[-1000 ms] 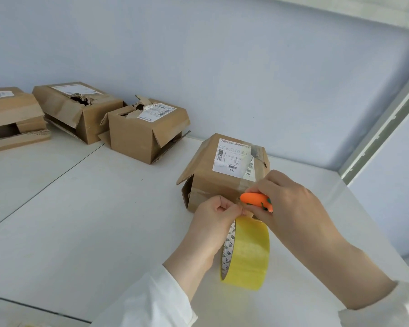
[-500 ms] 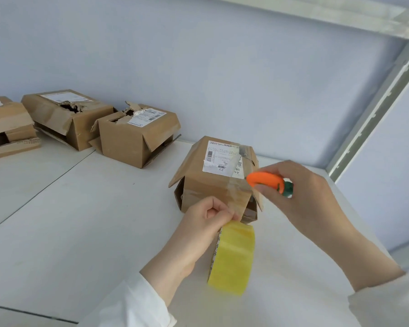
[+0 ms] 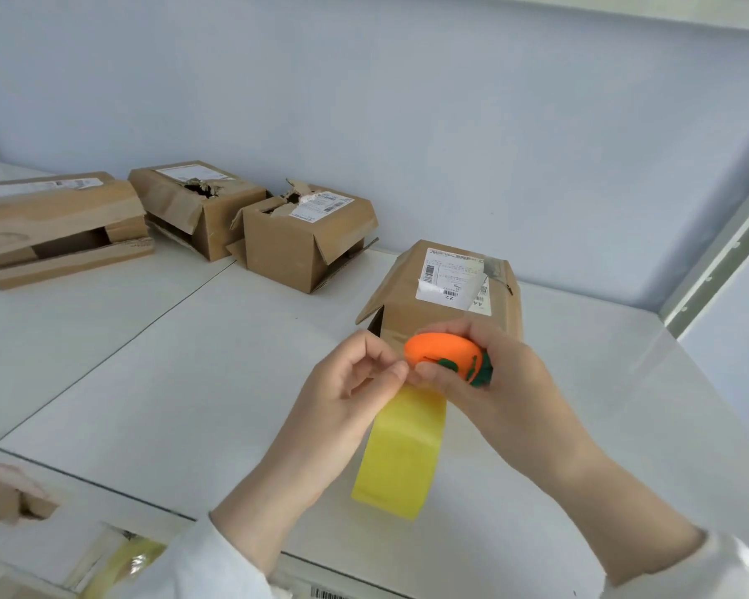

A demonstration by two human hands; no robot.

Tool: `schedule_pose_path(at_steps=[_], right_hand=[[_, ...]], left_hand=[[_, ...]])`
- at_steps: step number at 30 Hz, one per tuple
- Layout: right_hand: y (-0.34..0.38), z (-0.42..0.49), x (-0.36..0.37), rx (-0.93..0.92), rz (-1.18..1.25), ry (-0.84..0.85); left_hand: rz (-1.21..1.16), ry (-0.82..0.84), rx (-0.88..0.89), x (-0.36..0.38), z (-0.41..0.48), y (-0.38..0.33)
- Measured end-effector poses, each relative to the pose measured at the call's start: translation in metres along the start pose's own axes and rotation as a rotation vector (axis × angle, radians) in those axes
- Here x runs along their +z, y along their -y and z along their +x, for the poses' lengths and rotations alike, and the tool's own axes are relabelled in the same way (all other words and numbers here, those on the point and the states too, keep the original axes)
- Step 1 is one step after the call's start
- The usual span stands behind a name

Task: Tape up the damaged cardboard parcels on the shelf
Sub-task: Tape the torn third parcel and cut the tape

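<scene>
Both hands meet in front of the nearest brown cardboard parcel with the white shipping label (image 3: 411,315). It sits on the white shelf (image 3: 191,361) with its left flap sprung open and a strip of clear tape shining across its top. The left hand (image 3: 355,382) has a tight grip, thumb against forefinger, pinching the top of the roll of yellow translucent packing tape (image 3: 398,456). The roll hangs edge-on beneath that pinch, seemingly clear of the shelf. The right hand (image 3: 498,395) is curled fully round the orange carrot-shaped plastic cutter (image 3: 444,352), its pointed end right up against the left fingertips; whether a blade is on the tape I cannot tell. Now, handling: that roll looks light and stiff as a hoop, but the film is thin and sticky on one side and will likely fold onto itself. So the free end wants a firm pinch at its very edge, strip pulled taut. The parcel looks light too, its card soft and creased at the open flap, so I'd press that flap shut with flat fingers rather than squeeze the walls. The cutter is small and smooth, best held round its body. Back left, three more torn brown cardboard parcels (image 3: 295,248) wait along the wall, well apart from the hands.
</scene>
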State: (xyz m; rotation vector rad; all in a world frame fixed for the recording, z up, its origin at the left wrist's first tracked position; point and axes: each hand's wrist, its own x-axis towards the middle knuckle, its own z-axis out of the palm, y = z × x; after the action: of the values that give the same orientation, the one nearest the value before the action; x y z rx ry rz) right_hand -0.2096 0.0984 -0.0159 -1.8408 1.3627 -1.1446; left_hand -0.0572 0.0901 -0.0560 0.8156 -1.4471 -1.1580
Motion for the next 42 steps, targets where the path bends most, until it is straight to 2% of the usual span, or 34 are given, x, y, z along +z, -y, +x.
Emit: schedule_pose_path(at_steps=[8,12,16,21,24,27,32,34,38,42], right_hand=[[0.016,0.014,0.036,-0.053,0.047,-0.069],[0.034,0.033,0.06,-0.055,0.068,-0.014],[0.047,0.056,0.097,-0.014,0.088,0.049],[0.049,0.091,0.146,0.083,0.057,0.045],[0.039,0.106,0.163,0.185,0.031,0.025],[0.03,0.118,0.166,0.227,-0.1,0.033],[0.03,0.115,0.166,0.293,-0.163,0.05],[0.036,0.098,0.153,0.205,-0.224,-0.009],[0.039,0.049,0.093,-0.076,-0.31,-0.262],[0.002,0.02,0.017,-0.007,-0.404,-0.534]], left_hand=[[0.124,-0.07,-0.006,-0.038,-0.008,-0.002],[0.03,-0.064,-0.077,-0.079,-0.004,-0.009],[0.085,0.045,-0.075,-0.132,0.004,-0.014],[0.198,0.097,-0.061,-0.187,0.025,-0.002],[0.234,0.136,-0.073,-0.199,0.037,0.007],[0.259,0.191,-0.066,-0.202,0.046,0.015],[0.31,0.289,-0.104,-0.213,0.059,0.02],[0.417,0.28,-0.067,-0.218,0.065,0.014],[0.524,0.208,0.195,-0.191,0.072,-0.018],[0.616,0.405,0.478,-0.106,0.081,-0.032]])
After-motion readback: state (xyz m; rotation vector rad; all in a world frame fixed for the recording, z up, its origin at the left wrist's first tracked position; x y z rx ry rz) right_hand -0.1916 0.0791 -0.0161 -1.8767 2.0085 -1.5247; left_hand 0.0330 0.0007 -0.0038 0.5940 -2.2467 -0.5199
